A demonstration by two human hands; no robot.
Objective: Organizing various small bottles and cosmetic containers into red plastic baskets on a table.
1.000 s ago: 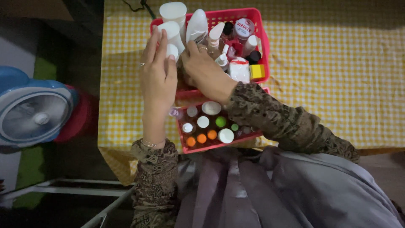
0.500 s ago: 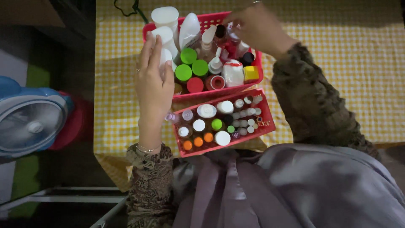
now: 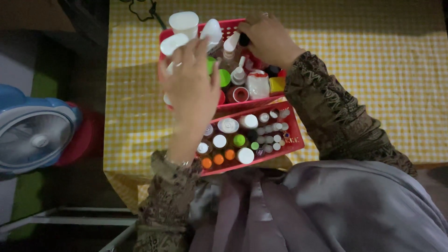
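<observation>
A yellow-and-white checked cloth (image 3: 373, 84) covers the table. Both baskets, the far one (image 3: 261, 100) and the near one (image 3: 291, 140), are red, holding white bottles (image 3: 184, 23) and green (image 3: 225, 77), orange (image 3: 218, 159) and white (image 3: 219, 141) caps. The sleeves (image 3: 326, 112) carry a brown-and-black pattern; a blue fan (image 3: 35, 133) stands off the left edge.

A small yellow box (image 3: 277, 84) is sitting at the right end of the far red basket (image 3: 254, 101), just beside a white bottle with a red label (image 3: 257, 84). A round red-and-white lid label (image 3: 241, 94) is lying left of that bottle. White print (image 3: 291, 140) is showing on the near basket's (image 3: 298, 135) right wall.
</observation>
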